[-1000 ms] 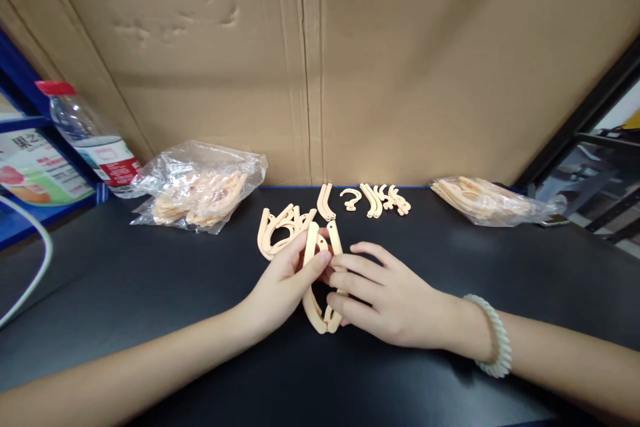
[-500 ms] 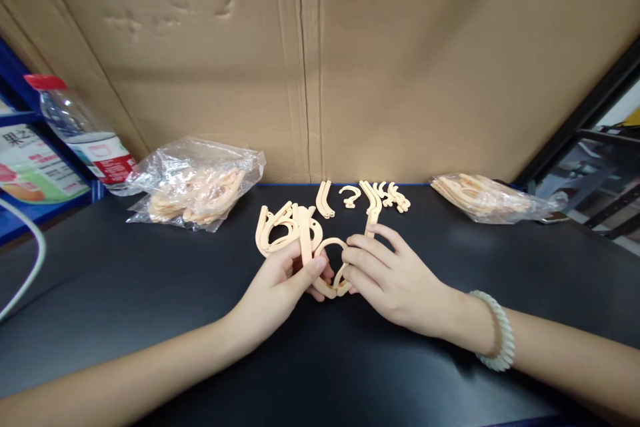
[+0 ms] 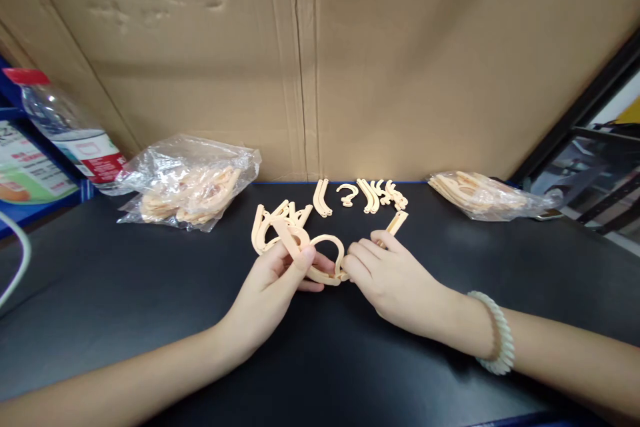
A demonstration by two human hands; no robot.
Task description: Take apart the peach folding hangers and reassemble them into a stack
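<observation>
While the left hand [image 3: 265, 297] clamps one arm of the hinged frame [image 3: 288, 240] and the right hand [image 3: 403, 288] the other, above the bench [image 3: 320, 373] between its near and far edges, the step seems to be unfolding; further turning would need steady joint support.

head view only | taken from the wearer's head | angled forward and down over table [image 3: 310, 373] | left hand [image 3: 275, 280], right hand [image 3: 395, 280] seen close | cardboard [image 3: 410, 67] faced beyond
</observation>
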